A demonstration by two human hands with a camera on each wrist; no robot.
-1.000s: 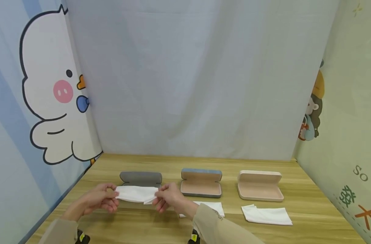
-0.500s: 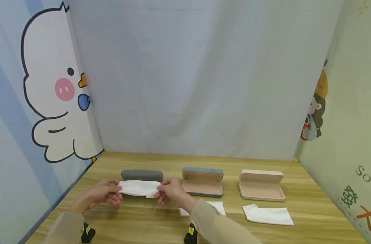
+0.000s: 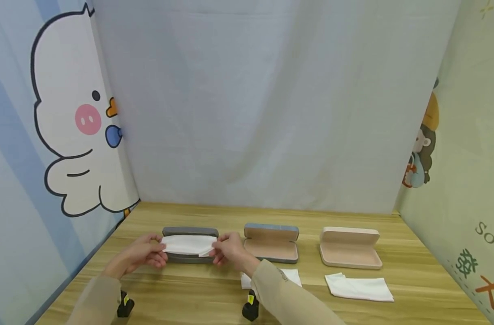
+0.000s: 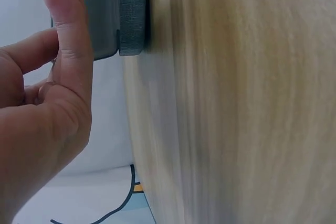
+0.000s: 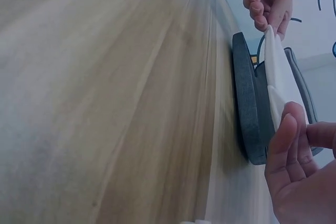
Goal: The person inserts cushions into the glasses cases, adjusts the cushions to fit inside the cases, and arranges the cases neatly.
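A folded white cloth (image 3: 187,244) is stretched between my two hands over the open dark grey glasses case (image 3: 190,259) at the left. My left hand (image 3: 147,251) pinches its left end between thumb and fingers. The right end is pinched by my right hand (image 3: 232,250). In the right wrist view the cloth (image 5: 283,77) spans the opening of the case (image 5: 247,103), just above its lower half. Only a sliver of cloth shows in the left wrist view, beside the grey case (image 4: 131,14). Most of the case's inside is hidden behind the cloth.
Right of the grey case stand an open blue-grey glasses case (image 3: 271,249) and an open cream one (image 3: 350,256). One folded white cloth (image 3: 291,276) lies partly behind my right sleeve, another (image 3: 362,288) before the cream case. A grey curtain (image 3: 271,113) closes off the wooden table's back.
Both hands have carried the cloth forward, away from me, from in front of the grey case to over its opening. The case's front edge now shows below the cloth.
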